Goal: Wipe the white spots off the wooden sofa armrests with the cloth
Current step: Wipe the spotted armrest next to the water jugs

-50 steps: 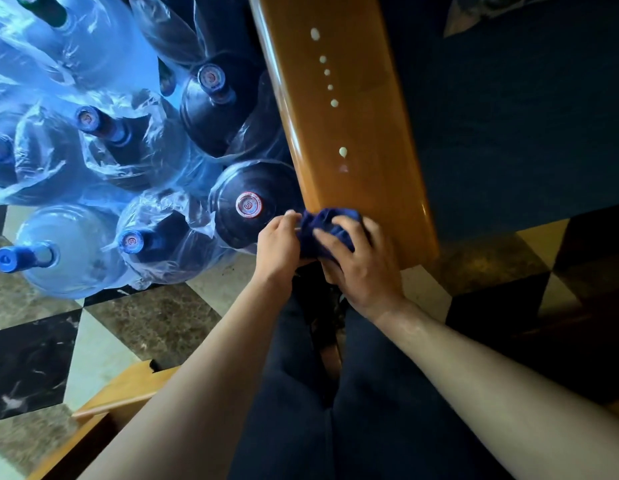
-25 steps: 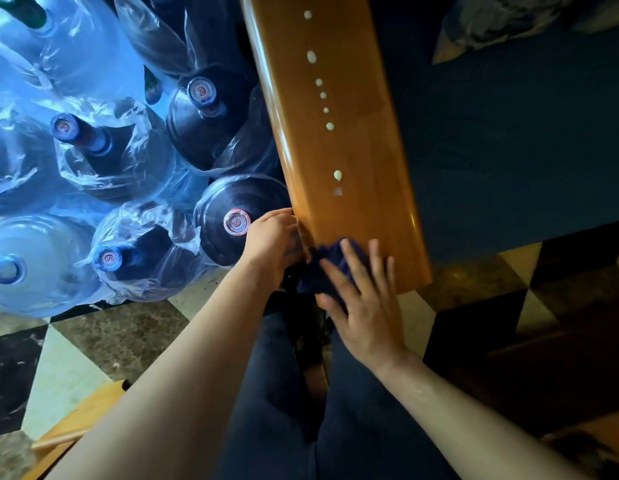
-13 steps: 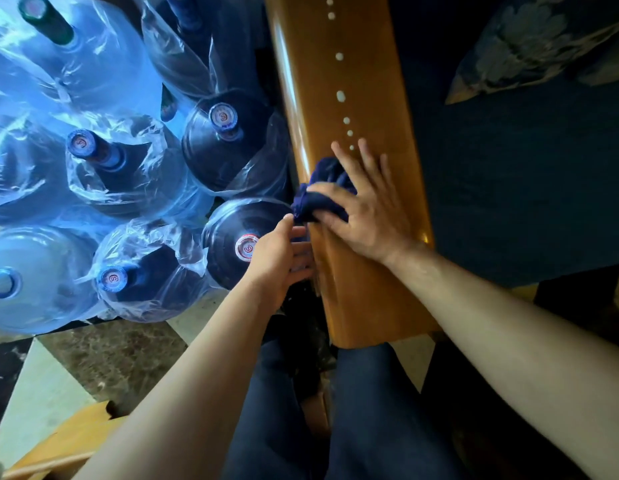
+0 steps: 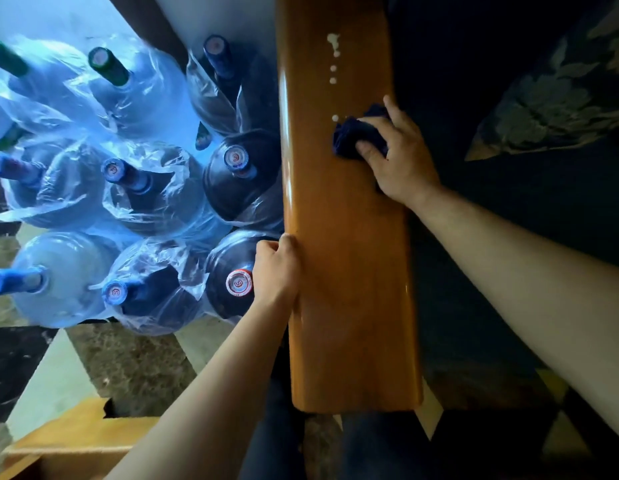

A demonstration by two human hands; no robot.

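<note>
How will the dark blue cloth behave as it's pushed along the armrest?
The cloth is bunched under the right hand, so it is probably soft and floppy. The armrest looks glossy, so it likely slides easily. It seems light, needing downward pressure to wipe the spots.

Bunched dark-blue cloth lies on glossy armrest, seemingly touching nearest white spots.

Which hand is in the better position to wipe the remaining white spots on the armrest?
The right hand. It already grips the cloth on the armrest, just below the nearest white spot, with more white spots farther up. The left hand holds only the armrest's left edge.
</note>
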